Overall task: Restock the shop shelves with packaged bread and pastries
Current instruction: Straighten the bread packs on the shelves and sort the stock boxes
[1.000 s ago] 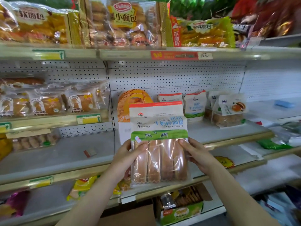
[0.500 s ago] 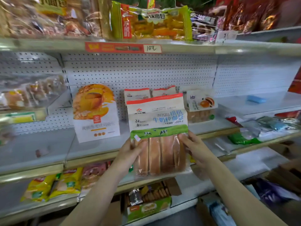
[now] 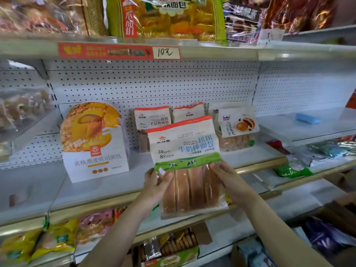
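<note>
White pegboard backing [image 3: 154, 83] is seen behind a shop rack with several shelves. The middle shelf [image 3: 48, 189] is grey and is edged with a gold lip. Large bags are stacked on the top shelf [image 3: 212, 53]; a yellow-green bread bag [image 3: 173, 18] is seen at its centre.

A peach toast bag [image 3: 94, 143] is stood upright on the middle shelf, left of centre, and is leaned toward the pegboard.

The stick bread pack [image 3: 186, 157] is held upright with a slight tilt in front of the middle shelf. Its lower end is hung below the gold lip, so it is not set down. Its left edge is gripped by the left hand [image 3: 156, 187], with the thumb laid on the clear front and the fingers hidden behind. Its right edge is gripped by the right hand [image 3: 229, 178], curled round that side.

Two matching packs [image 3: 152, 120] are stood at the back of the shelf, just behind the held one. A crown-logo pastry pack [image 3: 237, 126] is placed just right of them.

A red price strip [image 3: 119, 52] is fixed to the top shelf edge. Yellow packets [image 3: 38, 245] are laid on the lower shelf at left. A green packet [image 3: 292, 169] is seen on the right bay's lower shelf, and a small blue item [image 3: 307, 118] on the shelf above it; what it is cannot be told.
</note>
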{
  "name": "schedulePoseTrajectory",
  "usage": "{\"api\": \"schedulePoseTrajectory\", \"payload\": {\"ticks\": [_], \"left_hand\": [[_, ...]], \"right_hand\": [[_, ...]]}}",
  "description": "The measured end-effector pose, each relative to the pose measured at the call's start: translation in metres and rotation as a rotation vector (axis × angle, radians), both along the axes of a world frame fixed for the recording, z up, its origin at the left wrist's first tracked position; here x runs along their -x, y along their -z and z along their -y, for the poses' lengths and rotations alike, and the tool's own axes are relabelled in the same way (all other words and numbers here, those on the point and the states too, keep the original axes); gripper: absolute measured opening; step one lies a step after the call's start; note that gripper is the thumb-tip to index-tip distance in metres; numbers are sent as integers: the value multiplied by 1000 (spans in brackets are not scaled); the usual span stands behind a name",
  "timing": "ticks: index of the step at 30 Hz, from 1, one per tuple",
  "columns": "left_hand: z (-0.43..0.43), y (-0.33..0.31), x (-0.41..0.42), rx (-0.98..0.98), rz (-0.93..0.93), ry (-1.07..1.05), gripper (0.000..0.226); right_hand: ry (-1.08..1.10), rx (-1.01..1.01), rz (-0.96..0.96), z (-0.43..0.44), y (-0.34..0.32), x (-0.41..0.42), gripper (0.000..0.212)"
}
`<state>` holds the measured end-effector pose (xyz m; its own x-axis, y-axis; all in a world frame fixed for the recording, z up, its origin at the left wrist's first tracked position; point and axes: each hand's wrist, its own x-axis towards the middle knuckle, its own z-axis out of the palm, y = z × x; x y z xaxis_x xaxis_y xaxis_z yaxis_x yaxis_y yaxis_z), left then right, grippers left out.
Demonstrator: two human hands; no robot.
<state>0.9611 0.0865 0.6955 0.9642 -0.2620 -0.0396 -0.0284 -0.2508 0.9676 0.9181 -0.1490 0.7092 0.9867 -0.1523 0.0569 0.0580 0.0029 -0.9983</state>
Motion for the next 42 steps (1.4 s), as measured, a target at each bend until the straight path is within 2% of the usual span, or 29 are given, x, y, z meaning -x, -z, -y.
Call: {"api": "schedulePoseTrajectory", "payload": {"ticks": [4, 7, 8, 11, 14, 20, 26, 31, 36, 42], "left_hand": [[10, -2, -28, 19, 40, -6, 40], [21, -7, -42, 33, 91, -9, 10], [26, -8, -48, 35, 95, -13, 7], [45, -9, -68, 37, 104, -44, 7], [59, -3, -87, 71, 89, -73, 22], [105, 11, -127, 73, 14, -114, 33], [161, 22, -169, 59, -41, -201, 30], [197, 37, -190, 73, -36, -275, 25], [219, 49, -200, 37, -19, -343, 15], [223, 54, -216, -7, 27, -330, 22]], "right_hand": [[32, 40, 30, 9, -4, -29, 15], [42, 90, 65, 18, -8, -40, 29], [49, 101, 64, 20, -11, -42, 33], [71, 128, 57, 33, -11, -56, 32], [85, 149, 48, 46, -4, -76, 29], [32, 114, 30, 90, 6, -124, 32], [-78, 103, -3, 151, 14, -186, 37], [-118, 178, -38, 187, 28, -229, 39], [-141, 210, -65, 205, 42, -253, 39], [-208, 157, -86, 212, 48, -262, 48]]}}
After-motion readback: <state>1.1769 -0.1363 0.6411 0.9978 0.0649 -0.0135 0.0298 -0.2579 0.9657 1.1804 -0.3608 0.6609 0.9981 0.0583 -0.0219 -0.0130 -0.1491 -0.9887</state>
